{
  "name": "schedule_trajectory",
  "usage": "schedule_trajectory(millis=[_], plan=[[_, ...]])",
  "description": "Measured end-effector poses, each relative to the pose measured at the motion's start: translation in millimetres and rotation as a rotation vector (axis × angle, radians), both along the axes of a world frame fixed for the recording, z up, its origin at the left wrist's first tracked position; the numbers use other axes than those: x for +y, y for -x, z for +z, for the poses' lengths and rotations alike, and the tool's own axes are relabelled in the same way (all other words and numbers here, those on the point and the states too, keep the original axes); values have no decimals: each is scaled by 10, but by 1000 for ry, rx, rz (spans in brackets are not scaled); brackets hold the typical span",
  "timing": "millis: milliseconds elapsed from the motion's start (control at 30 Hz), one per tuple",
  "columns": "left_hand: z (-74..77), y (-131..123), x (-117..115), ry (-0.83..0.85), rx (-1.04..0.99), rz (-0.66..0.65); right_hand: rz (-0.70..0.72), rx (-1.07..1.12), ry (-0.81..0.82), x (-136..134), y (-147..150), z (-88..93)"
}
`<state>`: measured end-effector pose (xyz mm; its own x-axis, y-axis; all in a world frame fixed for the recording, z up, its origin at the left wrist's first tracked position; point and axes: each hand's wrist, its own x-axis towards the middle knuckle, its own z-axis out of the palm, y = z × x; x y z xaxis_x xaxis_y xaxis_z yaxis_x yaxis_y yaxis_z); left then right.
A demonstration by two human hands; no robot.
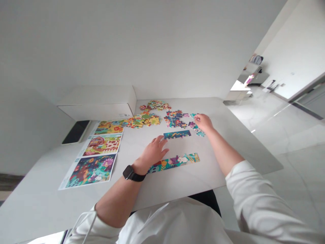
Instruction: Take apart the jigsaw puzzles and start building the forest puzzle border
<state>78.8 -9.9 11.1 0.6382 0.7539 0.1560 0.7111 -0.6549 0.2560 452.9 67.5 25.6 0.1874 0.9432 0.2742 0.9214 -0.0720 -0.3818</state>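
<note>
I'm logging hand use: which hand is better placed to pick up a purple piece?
Probably the right hand: it is beside the purple and teal pieces; the left hand is at the blue strip.

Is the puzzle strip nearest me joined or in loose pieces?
Joined: the puzzle strip shows as one continuous band, though your left hand hides part.

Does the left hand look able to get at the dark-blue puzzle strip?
Very likely yes: the left hand is at the left end of the dark-blue puzzle strip, and nothing covers the rest.
</note>
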Motion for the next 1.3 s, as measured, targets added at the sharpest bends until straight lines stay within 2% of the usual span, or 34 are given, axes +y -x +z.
schedule_trajectory(millis=[167, 400, 467, 600, 800, 1033, 1167, 1300], plan=[[31, -3, -13, 22, 13, 29, -14, -190, 135, 479, 154, 151], [89, 1, -42, 55, 40, 45, -4, -293, 365, 805, 295, 74], [98, -3, -47, 53, 49, 38, -23, -285, 360, 835, 279, 57], [120, -23, -65, 56, 70, 41, -27, -238, 248, 811, 194, 70], [97, -37, -67, 34, 74, 40, 68, 2, 96, 471, 94, 132], [23, -15, 5, 8, 13, 16, 193, 523, -51, -251, 124, 233], [51, 15, 49, 2, -55, 6, 210, 808, -9, -659, 235, 149], [160, 14, 100, 38, -238, -6, 168, 938, -26, -863, 345, -37]])
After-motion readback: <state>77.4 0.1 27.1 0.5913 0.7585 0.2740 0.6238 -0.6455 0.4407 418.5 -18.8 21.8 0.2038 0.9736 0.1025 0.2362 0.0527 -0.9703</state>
